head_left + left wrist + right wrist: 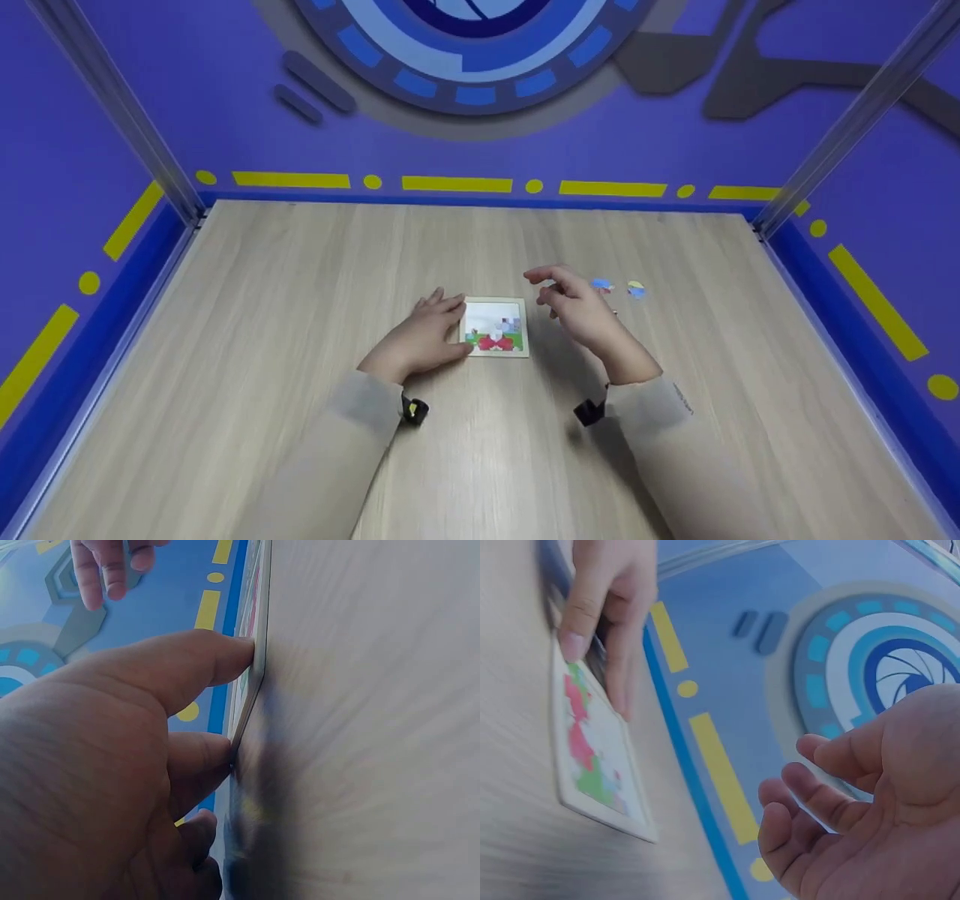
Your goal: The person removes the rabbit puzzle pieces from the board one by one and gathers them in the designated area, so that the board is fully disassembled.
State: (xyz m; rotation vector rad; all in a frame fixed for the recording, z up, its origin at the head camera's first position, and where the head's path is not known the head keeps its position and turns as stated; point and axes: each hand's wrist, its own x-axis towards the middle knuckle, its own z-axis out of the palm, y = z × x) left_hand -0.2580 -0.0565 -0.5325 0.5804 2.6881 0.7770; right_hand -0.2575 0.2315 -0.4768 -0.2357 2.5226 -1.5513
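A small square jigsaw puzzle board (526, 330) with a pale rim lies on the table. Red and green pieces fill its near side, a few bluish ones sit at its right, and the rest of its inside is white. My left hand (421, 337) rests at the board's left side, thumb on the near-left corner and fingertips by the far-left corner. Raised to the right of the board, my right hand (581, 307) has loosely bent fingers and holds nothing. Beyond it lie two loose puzzle pieces, one blue and red (602, 286), one yellow and blue (636, 289).
The wood-grain table (300, 300) is bounded by blue-purple panels (465, 161) with yellow marks at the back and both sides. Metal posts (847, 124) stand at the back corners. Something small shows at the right hand's edge, mostly hidden.
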